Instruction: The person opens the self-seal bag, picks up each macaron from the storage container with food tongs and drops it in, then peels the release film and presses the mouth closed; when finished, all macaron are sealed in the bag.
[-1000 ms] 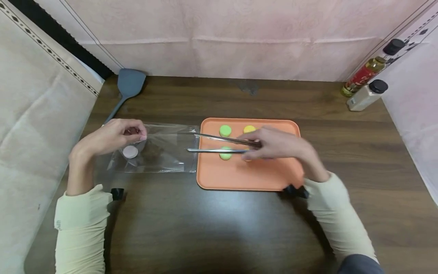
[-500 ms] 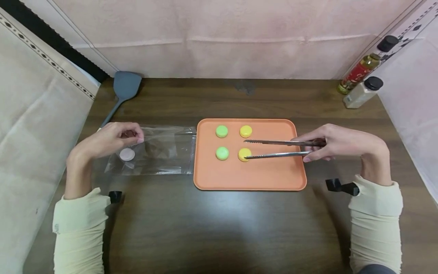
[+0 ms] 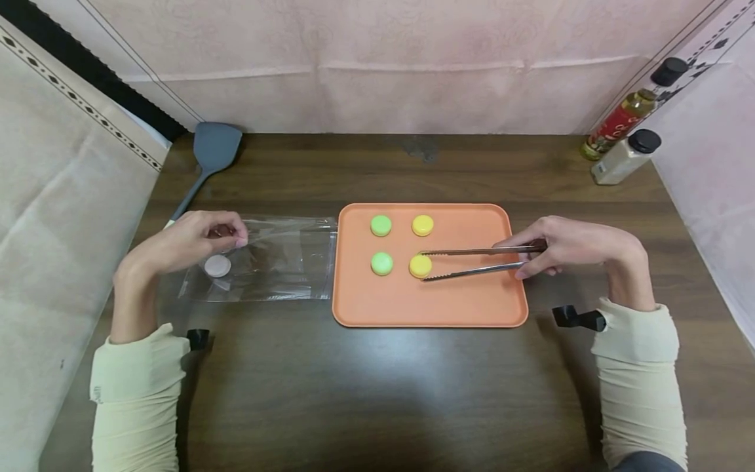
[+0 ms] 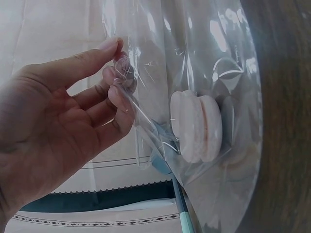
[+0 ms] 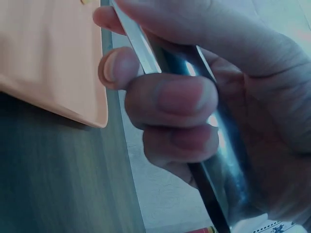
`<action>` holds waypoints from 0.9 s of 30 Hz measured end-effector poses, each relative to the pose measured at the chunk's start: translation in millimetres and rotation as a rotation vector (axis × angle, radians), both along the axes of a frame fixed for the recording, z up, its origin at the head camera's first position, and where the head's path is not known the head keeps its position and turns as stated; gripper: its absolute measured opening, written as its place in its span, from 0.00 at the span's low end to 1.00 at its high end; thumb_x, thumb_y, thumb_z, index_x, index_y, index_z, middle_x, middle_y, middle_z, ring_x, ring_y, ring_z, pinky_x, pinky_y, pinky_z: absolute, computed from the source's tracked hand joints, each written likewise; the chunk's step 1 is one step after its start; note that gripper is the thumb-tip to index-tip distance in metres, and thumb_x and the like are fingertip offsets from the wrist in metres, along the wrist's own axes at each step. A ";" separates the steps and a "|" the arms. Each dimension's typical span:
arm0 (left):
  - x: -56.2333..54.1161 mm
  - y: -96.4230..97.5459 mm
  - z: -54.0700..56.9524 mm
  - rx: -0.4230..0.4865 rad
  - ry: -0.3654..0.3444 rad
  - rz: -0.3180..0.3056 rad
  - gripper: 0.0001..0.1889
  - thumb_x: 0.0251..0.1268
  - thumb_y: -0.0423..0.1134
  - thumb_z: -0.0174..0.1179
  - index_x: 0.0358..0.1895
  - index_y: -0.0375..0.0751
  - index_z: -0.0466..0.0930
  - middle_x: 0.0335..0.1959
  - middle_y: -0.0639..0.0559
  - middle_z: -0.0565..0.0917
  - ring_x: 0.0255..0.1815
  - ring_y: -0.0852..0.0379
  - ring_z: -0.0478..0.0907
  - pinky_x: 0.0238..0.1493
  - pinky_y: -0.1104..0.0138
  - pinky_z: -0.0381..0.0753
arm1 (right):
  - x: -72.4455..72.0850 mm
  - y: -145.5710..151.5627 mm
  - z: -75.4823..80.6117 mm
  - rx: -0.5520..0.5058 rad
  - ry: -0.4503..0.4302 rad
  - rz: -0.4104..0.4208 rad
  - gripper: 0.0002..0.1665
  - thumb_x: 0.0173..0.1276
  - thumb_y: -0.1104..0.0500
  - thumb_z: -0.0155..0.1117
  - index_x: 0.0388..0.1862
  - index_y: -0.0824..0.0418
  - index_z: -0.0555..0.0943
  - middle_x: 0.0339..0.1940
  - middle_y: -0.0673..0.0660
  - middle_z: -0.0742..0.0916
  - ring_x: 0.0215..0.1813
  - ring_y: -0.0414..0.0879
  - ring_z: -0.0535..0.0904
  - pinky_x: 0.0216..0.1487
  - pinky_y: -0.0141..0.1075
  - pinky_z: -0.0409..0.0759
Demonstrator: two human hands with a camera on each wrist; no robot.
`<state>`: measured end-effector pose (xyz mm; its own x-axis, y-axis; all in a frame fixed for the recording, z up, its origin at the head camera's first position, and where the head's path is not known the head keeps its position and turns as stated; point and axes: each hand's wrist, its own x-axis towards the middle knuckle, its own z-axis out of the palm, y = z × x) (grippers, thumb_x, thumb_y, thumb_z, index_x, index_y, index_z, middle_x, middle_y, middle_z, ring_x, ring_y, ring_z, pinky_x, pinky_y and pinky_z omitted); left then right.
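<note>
My left hand (image 3: 187, 241) pinches the edge of a clear plastic bag (image 3: 283, 262) between thumb and fingers. Inside the bag lies a pale pinkish-white macaron (image 4: 197, 127), near that hand. At the right, my right hand (image 3: 580, 249) grips metal tongs (image 3: 472, 270) by their arms. Their spread tips lie either side of the nearer yellow macaron (image 3: 421, 265); whether they touch it I cannot tell. The orange tray (image 3: 460, 305) also bears a farther yellow macaron (image 3: 422, 225) and two green ones, a farther green macaron (image 3: 381, 225) and a nearer green macaron (image 3: 381, 263).
A grey-blue spatula (image 3: 215, 147) lies behind my left hand. At the back right stand an oil bottle (image 3: 619, 124) with a red label and a black-capped jar (image 3: 625, 157). Pale cloth (image 3: 354, 65) hangs along the back and sides of the wooden table (image 3: 354, 393).
My right hand has drawn the tongs back from the bag to the right, then slightly left, so the tips straddle the nearer yellow macaron. My left hand keeps its hold on the bag.
</note>
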<state>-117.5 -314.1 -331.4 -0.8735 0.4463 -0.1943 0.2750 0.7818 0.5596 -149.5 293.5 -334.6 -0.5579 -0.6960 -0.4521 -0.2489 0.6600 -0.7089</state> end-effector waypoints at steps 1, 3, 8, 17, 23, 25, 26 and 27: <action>-0.3 0.2 0.5 -0.003 -0.003 0.001 0.06 0.84 0.30 0.59 0.48 0.42 0.85 0.42 0.50 0.86 0.42 0.58 0.79 0.43 0.69 0.78 | -0.5 0.0 0.4 0.001 0.000 -0.002 0.21 0.74 0.56 0.78 0.63 0.52 0.89 0.23 0.45 0.76 0.23 0.37 0.72 0.26 0.32 0.73; -0.9 0.4 1.5 -0.007 -0.009 0.003 0.06 0.85 0.31 0.59 0.49 0.43 0.85 0.43 0.50 0.85 0.43 0.58 0.79 0.43 0.69 0.78 | -1.3 -0.1 0.8 0.007 -0.005 -0.011 0.22 0.73 0.56 0.79 0.65 0.54 0.88 0.23 0.45 0.76 0.23 0.37 0.72 0.26 0.32 0.73; -1.1 0.6 2.9 -0.007 -0.008 0.004 0.07 0.85 0.31 0.58 0.49 0.43 0.86 0.43 0.50 0.85 0.43 0.57 0.79 0.44 0.69 0.78 | -1.5 -5.8 -0.6 0.035 -0.009 -0.034 0.30 0.73 0.57 0.79 0.71 0.59 0.85 0.25 0.47 0.75 0.23 0.38 0.71 0.26 0.33 0.74; 1.8 1.0 0.1 -0.008 -0.018 0.011 0.06 0.84 0.31 0.60 0.48 0.43 0.86 0.42 0.50 0.85 0.42 0.57 0.79 0.43 0.69 0.78 | -0.1 -14.8 -3.4 0.009 -0.019 -0.005 0.29 0.76 0.59 0.75 0.73 0.63 0.83 0.22 0.46 0.75 0.23 0.37 0.71 0.26 0.34 0.74; 1.1 1.0 -0.1 -0.013 -0.027 0.012 0.06 0.85 0.31 0.59 0.48 0.43 0.86 0.43 0.50 0.86 0.42 0.57 0.79 0.43 0.69 0.79 | 1.4 -17.3 -1.5 0.012 -0.035 0.010 0.29 0.77 0.57 0.75 0.74 0.61 0.83 0.22 0.45 0.72 0.23 0.37 0.68 0.26 0.32 0.73; 0.9 1.0 0.0 -0.013 -0.025 0.007 0.07 0.85 0.31 0.59 0.49 0.43 0.86 0.43 0.50 0.86 0.43 0.57 0.79 0.43 0.69 0.79 | 2.3 -19.3 -2.0 0.011 -0.031 0.021 0.27 0.77 0.56 0.75 0.73 0.58 0.84 0.21 0.45 0.72 0.23 0.36 0.68 0.26 0.32 0.72; 0.6 1.2 0.1 -0.012 -0.025 0.005 0.07 0.85 0.31 0.58 0.49 0.43 0.86 0.43 0.50 0.86 0.43 0.57 0.79 0.43 0.69 0.79 | 2.8 -20.4 -2.3 0.010 -0.026 0.026 0.26 0.77 0.55 0.75 0.72 0.57 0.85 0.21 0.44 0.71 0.22 0.36 0.67 0.26 0.31 0.72; 0.3 1.5 0.1 -0.010 -0.024 0.003 0.07 0.85 0.31 0.58 0.49 0.43 0.86 0.43 0.50 0.86 0.43 0.57 0.79 0.44 0.69 0.79 | 3.7 -21.7 -2.3 0.009 -0.017 0.034 0.25 0.77 0.54 0.75 0.71 0.55 0.86 0.21 0.44 0.71 0.22 0.36 0.67 0.26 0.31 0.72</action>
